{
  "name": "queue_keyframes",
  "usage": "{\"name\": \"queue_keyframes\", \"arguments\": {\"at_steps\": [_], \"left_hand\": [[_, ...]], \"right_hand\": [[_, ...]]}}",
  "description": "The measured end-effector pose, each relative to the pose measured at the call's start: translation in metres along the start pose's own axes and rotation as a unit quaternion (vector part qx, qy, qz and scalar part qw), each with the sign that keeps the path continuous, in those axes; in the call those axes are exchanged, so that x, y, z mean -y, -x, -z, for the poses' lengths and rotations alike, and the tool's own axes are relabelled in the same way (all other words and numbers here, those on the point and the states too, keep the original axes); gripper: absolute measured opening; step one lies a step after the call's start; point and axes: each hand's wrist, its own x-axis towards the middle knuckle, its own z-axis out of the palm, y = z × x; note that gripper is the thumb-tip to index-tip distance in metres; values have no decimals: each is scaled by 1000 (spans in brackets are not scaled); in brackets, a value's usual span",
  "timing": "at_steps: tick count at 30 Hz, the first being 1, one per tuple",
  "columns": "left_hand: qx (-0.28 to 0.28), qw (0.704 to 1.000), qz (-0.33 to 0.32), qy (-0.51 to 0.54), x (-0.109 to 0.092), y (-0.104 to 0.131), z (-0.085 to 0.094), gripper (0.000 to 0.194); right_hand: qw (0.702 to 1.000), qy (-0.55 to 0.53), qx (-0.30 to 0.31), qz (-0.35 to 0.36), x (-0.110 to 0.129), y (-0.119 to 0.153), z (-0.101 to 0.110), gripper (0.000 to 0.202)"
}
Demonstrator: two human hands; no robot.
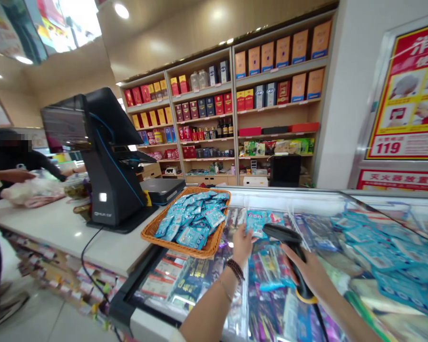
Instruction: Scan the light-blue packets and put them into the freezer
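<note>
Pinched in my left hand is a blue packet, held up over the glass-topped display case. A beaded bracelet is on that wrist. My right hand is wrapped round the handle of a black barcode scanner, its head close beside the packet's right edge. Left of my left hand, an orange wicker basket holds several similar blue packets. More blue packets lie spread at the right.
A black checkout terminal stands on the white counter at the left, with a cable hanging down. Beyond it, a person in black and another person's arm are near plastic bags. Stocked shelves line the back wall.
</note>
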Motion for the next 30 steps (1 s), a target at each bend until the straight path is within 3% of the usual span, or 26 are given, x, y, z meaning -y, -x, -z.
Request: {"name": "queue_keyframes", "arguments": {"at_steps": [8, 19, 26, 30], "left_hand": [[-13, 999, -32, 18, 11, -5, 5, 35], [-9, 999, -39, 30, 13, -6, 7, 31], [-9, 999, -37, 17, 9, -4, 5, 34], [19, 999, -46, -21, 0, 3, 1, 37]], "right_hand": [[997, 81, 4, -5, -1, 4, 1, 50], [995, 89, 42, -18, -3, 1, 11, 54], [998, 63, -4, -1, 1, 5, 4, 49], [998, 64, -29, 7, 5, 2, 15, 50]]}}
